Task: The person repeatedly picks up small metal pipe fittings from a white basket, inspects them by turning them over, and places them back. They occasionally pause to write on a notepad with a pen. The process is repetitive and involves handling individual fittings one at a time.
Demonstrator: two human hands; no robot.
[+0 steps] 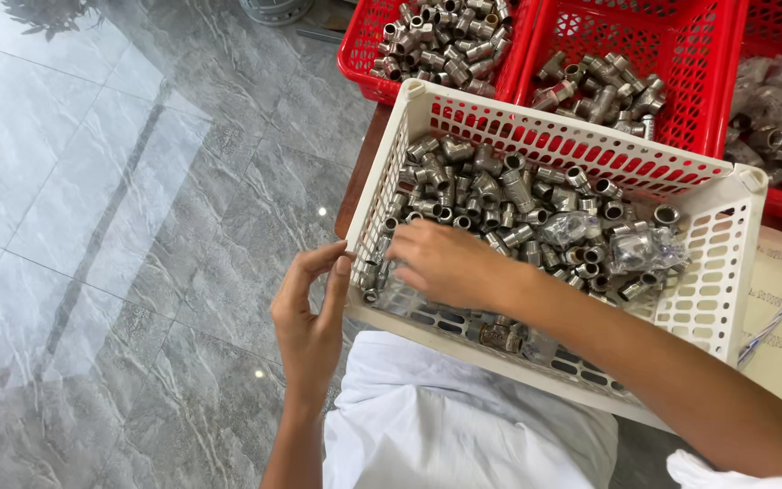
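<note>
My left hand [309, 312] rested on the near left corner of the white crate [721, 272], fingers curled loosely against its wall with nothing pinched in that grip, seemingly to steady the crate, which sat tipped toward me on my lap. My right hand [441, 263] reached over the near rim, down into the grey metal fittings [491, 195] heaped against the crate's far and left sides; the tilt left the slotted floor on my side mostly bare, apart from one stray fitting [500, 337]. That grip was bent over the heap with its fingertips turned away from me, so I could not tell whether it had closed on a fitting or only touched them. Two clear bags [644, 246] lay among the fittings toward the crate's right. Beyond the crate stood red baskets [681, 54] of similar fittings, cut off by the frame's top. My forearm hid part of the crate's floor, and whatever carried the baskets stayed out of sight.
</note>
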